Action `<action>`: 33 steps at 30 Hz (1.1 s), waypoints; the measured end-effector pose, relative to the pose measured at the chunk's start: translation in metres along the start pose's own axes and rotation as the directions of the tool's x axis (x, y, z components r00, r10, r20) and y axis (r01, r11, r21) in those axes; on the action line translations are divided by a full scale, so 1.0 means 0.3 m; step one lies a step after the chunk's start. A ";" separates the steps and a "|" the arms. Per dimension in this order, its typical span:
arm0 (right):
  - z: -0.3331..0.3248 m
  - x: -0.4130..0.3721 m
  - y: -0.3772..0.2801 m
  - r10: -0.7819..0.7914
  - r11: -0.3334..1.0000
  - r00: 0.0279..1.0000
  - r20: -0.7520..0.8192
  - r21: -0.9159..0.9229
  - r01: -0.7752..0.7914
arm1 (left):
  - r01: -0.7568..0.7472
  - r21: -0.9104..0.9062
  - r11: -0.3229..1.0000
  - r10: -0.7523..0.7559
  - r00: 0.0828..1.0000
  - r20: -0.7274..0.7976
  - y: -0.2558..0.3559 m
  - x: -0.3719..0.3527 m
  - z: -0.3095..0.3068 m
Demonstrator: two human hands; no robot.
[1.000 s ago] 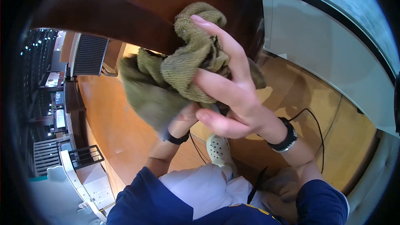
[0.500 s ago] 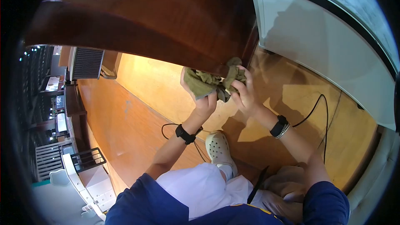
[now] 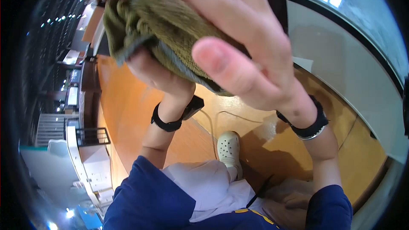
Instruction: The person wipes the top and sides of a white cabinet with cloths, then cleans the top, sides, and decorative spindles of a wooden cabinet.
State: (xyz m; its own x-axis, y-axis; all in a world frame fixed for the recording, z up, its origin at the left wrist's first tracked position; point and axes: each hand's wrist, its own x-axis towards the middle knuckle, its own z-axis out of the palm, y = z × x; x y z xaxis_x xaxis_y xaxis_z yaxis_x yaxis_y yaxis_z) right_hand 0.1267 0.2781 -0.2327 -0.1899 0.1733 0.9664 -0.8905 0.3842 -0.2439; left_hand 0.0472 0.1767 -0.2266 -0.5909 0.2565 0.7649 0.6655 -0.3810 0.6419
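Both of my hands are raised very close to the camera, wrapped around a bunched olive-green towel (image 3: 157, 21). My left hand (image 3: 157, 74) holds it from underneath, mostly hidden by the cloth. My right hand (image 3: 251, 59) covers its right side, thumb across the front and fingers spread over the top. Each wrist carries a black band. The towel fills the top middle of the view and hides whatever lies behind it.
Below lies a glossy orange wooden floor (image 3: 123, 110) with a thin cable (image 3: 230, 115) running across it and my cream clog (image 3: 229, 147). A white wall panel (image 3: 341, 64) stands to the right. A black railing (image 3: 91, 136) and white furniture sit at lower left.
Half a second ago my hands held the towel low against the dark wooden edge. Now both hands and the towel are lifted close to the camera, and the wooden surface is out of sight.
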 end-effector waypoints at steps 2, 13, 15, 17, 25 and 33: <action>0.010 0.025 -0.004 0.012 0.999 1.000 0.011 -0.041 -0.012 | -0.037 0.036 0.999 0.038 0.999 -0.026 0.043 0.038 0.023; 0.050 -0.183 0.003 0.195 0.908 0.974 -0.117 -0.355 -0.224 | 0.018 -0.118 0.993 -0.028 0.996 -0.083 -0.135 -0.079 -0.040; 0.042 -0.257 0.001 0.256 0.890 0.960 -0.109 -0.361 -0.278 | 0.139 -0.086 0.986 -0.148 0.984 -0.102 -0.145 -0.134 -0.044; 0.040 -0.327 0.004 0.328 0.846 0.939 -0.103 -0.411 -0.341 | 0.324 0.022 0.946 -0.322 0.945 -0.054 -0.100 -0.176 -0.039; 0.043 -0.628 0.085 0.347 0.804 0.932 -0.102 -0.479 -0.352 | 0.232 0.370 0.900 -0.313 0.933 0.177 -0.220 -0.292 -0.107; 0.054 -0.494 0.110 0.176 0.776 0.981 -0.077 -0.603 -0.186 | -0.094 0.225 0.970 0.079 0.994 0.075 -0.105 -0.028 -0.016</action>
State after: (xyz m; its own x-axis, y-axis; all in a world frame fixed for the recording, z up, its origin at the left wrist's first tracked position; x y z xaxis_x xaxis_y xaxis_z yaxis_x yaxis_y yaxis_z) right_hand 0.1189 0.2504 -0.3827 -0.3115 0.3073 0.8992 -0.4058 0.8126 -0.4183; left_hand 0.0291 0.1824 -0.2535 -0.5009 0.2914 0.8150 0.8033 -0.1941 0.5631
